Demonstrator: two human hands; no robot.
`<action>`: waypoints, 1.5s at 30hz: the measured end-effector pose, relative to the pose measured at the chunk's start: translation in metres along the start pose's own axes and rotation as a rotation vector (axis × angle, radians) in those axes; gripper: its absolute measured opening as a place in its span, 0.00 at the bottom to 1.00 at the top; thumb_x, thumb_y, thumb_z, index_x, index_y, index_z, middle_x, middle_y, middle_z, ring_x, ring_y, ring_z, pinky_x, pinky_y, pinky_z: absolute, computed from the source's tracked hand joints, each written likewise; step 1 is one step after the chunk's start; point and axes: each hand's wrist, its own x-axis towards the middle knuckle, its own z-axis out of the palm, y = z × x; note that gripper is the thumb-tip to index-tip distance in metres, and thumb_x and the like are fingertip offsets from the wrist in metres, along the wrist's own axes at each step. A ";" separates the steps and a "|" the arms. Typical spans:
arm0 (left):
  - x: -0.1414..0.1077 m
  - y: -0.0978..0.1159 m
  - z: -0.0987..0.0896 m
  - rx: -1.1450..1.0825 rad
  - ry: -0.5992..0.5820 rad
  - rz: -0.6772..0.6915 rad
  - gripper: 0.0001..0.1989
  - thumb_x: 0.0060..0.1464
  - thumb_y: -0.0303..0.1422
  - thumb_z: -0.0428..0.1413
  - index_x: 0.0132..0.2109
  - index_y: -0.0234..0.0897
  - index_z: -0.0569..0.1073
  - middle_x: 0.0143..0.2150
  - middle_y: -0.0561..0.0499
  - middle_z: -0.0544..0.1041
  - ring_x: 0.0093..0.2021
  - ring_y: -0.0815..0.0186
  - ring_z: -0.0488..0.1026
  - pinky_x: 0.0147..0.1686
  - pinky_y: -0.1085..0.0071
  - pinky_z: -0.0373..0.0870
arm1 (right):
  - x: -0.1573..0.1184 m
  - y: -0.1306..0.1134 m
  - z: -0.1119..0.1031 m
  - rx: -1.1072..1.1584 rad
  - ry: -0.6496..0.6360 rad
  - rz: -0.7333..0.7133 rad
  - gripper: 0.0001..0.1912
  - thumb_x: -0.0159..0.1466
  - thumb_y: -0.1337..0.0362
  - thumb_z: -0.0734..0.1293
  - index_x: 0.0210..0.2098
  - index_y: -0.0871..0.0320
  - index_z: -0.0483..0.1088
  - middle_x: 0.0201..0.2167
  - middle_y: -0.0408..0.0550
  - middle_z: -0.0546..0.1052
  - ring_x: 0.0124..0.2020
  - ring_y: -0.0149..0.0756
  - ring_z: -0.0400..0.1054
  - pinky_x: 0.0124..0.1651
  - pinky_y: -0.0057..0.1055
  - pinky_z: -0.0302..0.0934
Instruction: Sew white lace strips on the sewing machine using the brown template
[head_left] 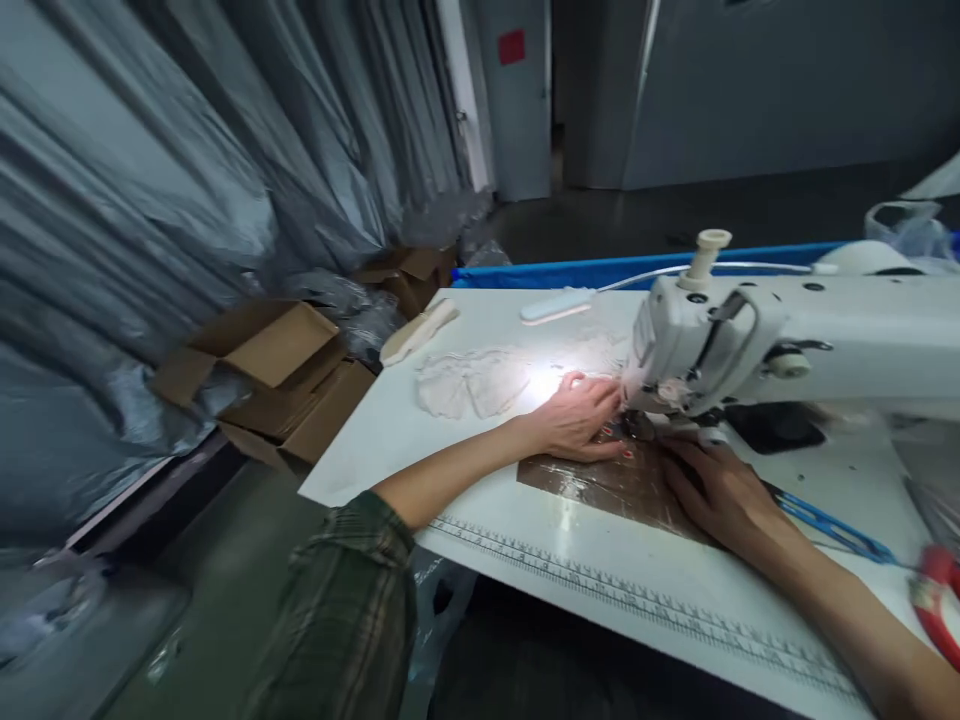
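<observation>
My left hand [581, 420] lies nearly flat beside the needle area of a white sewing machine [840, 335], its fingers stretched out and partly spread. Right of the needle, my right hand [716, 490] rests low with thumb and fingers apart; its fingertips are partly hidden by the machine head. Beneath both hands is a shiny brown sheet [566, 480] with small red marks near the left fingers. Any cloth under the presser foot is too small or hidden to make out. Thin whitish fabric pieces [472, 385] lie left of my left hand, near a bright lamp spot.
A printed ruler strip [570, 575] runs along the table's front edge. Blue thread snips [836, 525] and a red-handled tool [934, 600] lie at right. A folded cream cloth [420, 330] and a white handheld-shaped object [557, 305] lie farther back. Cardboard boxes [274, 360] stand left.
</observation>
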 end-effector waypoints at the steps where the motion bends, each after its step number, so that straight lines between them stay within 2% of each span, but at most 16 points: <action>1: 0.002 -0.003 -0.001 -0.015 -0.023 -0.003 0.29 0.62 0.50 0.53 0.58 0.30 0.68 0.59 0.33 0.70 0.58 0.46 0.68 0.60 0.49 0.57 | -0.001 0.004 0.003 0.001 0.010 -0.011 0.23 0.71 0.55 0.56 0.53 0.61 0.73 0.47 0.61 0.76 0.45 0.52 0.73 0.45 0.46 0.69; 4: 0.003 -0.010 -0.002 -0.008 -0.011 -0.038 0.29 0.64 0.49 0.51 0.63 0.33 0.65 0.67 0.34 0.64 0.65 0.46 0.63 0.61 0.50 0.56 | -0.002 0.014 0.009 0.009 0.017 -0.030 0.23 0.70 0.53 0.56 0.52 0.60 0.73 0.49 0.61 0.76 0.47 0.54 0.73 0.47 0.48 0.70; 7: -0.007 -0.014 -0.005 0.024 0.055 -0.126 0.24 0.65 0.46 0.52 0.61 0.36 0.67 0.70 0.36 0.61 0.66 0.48 0.61 0.62 0.49 0.53 | -0.004 0.020 0.013 0.015 0.009 -0.029 0.24 0.70 0.52 0.56 0.52 0.60 0.73 0.50 0.62 0.76 0.48 0.56 0.73 0.47 0.49 0.70; 9: -0.019 -0.021 -0.012 -0.003 0.107 -0.257 0.21 0.64 0.44 0.54 0.57 0.36 0.70 0.66 0.38 0.66 0.62 0.49 0.65 0.61 0.50 0.55 | -0.005 0.022 0.014 0.019 0.009 -0.021 0.24 0.69 0.50 0.56 0.52 0.59 0.72 0.50 0.62 0.76 0.48 0.57 0.73 0.47 0.51 0.70; 13: -0.050 -0.045 -0.029 -0.106 0.259 -0.669 0.16 0.60 0.42 0.60 0.47 0.34 0.72 0.52 0.39 0.73 0.54 0.52 0.69 0.55 0.57 0.62 | -0.005 0.022 0.014 0.022 -0.010 0.002 0.25 0.68 0.49 0.56 0.52 0.59 0.72 0.49 0.63 0.76 0.47 0.59 0.73 0.46 0.54 0.71; 18: -0.088 -0.067 -0.041 -0.182 0.358 -0.858 0.08 0.61 0.34 0.57 0.34 0.36 0.71 0.42 0.43 0.72 0.47 0.55 0.70 0.49 0.61 0.67 | -0.004 0.021 0.011 0.038 -0.003 0.002 0.24 0.68 0.49 0.57 0.51 0.58 0.73 0.50 0.62 0.77 0.49 0.59 0.73 0.48 0.55 0.71; 22: -0.104 -0.055 -0.049 -0.307 0.413 -0.823 0.08 0.63 0.30 0.52 0.33 0.37 0.70 0.42 0.47 0.72 0.45 0.61 0.71 0.47 0.65 0.68 | -0.005 0.012 0.002 0.065 0.007 -0.013 0.21 0.68 0.49 0.58 0.48 0.54 0.74 0.51 0.57 0.76 0.50 0.55 0.74 0.48 0.50 0.72; 26: -0.111 -0.014 -0.055 -0.474 0.389 -0.695 0.09 0.67 0.36 0.49 0.38 0.38 0.68 0.38 0.50 0.73 0.38 0.65 0.71 0.39 0.68 0.68 | -0.006 -0.017 -0.012 0.121 -0.030 -0.046 0.22 0.69 0.48 0.59 0.53 0.53 0.74 0.54 0.56 0.75 0.53 0.54 0.73 0.54 0.51 0.71; 28: -0.112 0.012 -0.056 -0.587 0.338 -0.598 0.13 0.68 0.42 0.49 0.37 0.39 0.67 0.32 0.53 0.71 0.33 0.67 0.69 0.33 0.71 0.66 | -0.006 -0.039 -0.019 0.156 -0.009 -0.068 0.31 0.66 0.45 0.63 0.63 0.52 0.67 0.59 0.58 0.71 0.59 0.57 0.68 0.58 0.53 0.68; 30: -0.111 0.036 -0.055 -0.904 0.286 -0.450 0.17 0.65 0.48 0.51 0.37 0.38 0.66 0.29 0.55 0.67 0.29 0.69 0.64 0.29 0.72 0.62 | -0.005 -0.062 -0.025 0.229 -0.045 -0.092 0.39 0.62 0.43 0.68 0.68 0.51 0.61 0.63 0.59 0.68 0.63 0.60 0.63 0.59 0.53 0.67; 32: -0.108 0.055 -0.054 -1.134 0.263 -0.392 0.23 0.61 0.55 0.54 0.38 0.38 0.66 0.27 0.56 0.64 0.27 0.71 0.61 0.27 0.72 0.58 | -0.004 -0.083 -0.033 0.348 -0.157 -0.100 0.31 0.62 0.43 0.69 0.60 0.49 0.69 0.62 0.57 0.69 0.61 0.59 0.65 0.56 0.50 0.69; 34: -0.103 0.067 -0.052 -1.315 0.272 -0.409 0.28 0.56 0.59 0.56 0.43 0.37 0.66 0.28 0.56 0.66 0.27 0.71 0.62 0.29 0.71 0.60 | -0.005 -0.101 -0.040 0.502 -0.387 -0.088 0.18 0.67 0.47 0.65 0.47 0.50 0.77 0.53 0.53 0.76 0.53 0.52 0.71 0.54 0.44 0.69; 36: -0.098 0.074 -0.049 -1.424 0.292 -0.455 0.34 0.50 0.57 0.63 0.50 0.37 0.64 0.33 0.53 0.71 0.30 0.70 0.66 0.32 0.70 0.62 | -0.008 -0.114 -0.046 0.641 -0.589 0.003 0.18 0.68 0.48 0.64 0.35 0.53 0.77 0.37 0.49 0.79 0.38 0.44 0.73 0.42 0.35 0.71; 38: -0.094 0.076 -0.046 -1.447 0.304 -0.477 0.39 0.44 0.50 0.70 0.55 0.36 0.63 0.35 0.52 0.72 0.30 0.71 0.66 0.33 0.71 0.63 | -0.012 -0.121 -0.050 0.738 -0.679 0.113 0.19 0.66 0.47 0.67 0.29 0.55 0.74 0.28 0.45 0.76 0.30 0.39 0.69 0.35 0.30 0.68; 41: -0.092 0.072 -0.040 -1.389 0.316 -0.471 0.32 0.47 0.41 0.70 0.54 0.34 0.65 0.29 0.59 0.65 0.26 0.75 0.60 0.29 0.73 0.58 | -0.015 -0.118 -0.054 0.882 -0.759 0.222 0.21 0.63 0.44 0.69 0.30 0.57 0.74 0.28 0.45 0.75 0.31 0.37 0.68 0.36 0.30 0.66; 45: -0.095 0.059 -0.035 -1.237 0.272 -0.509 0.20 0.56 0.31 0.58 0.55 0.35 0.66 0.28 0.59 0.62 0.24 0.74 0.60 0.25 0.74 0.56 | -0.009 -0.091 -0.057 1.040 -0.834 0.329 0.23 0.59 0.43 0.72 0.33 0.58 0.73 0.28 0.45 0.75 0.31 0.37 0.69 0.34 0.31 0.65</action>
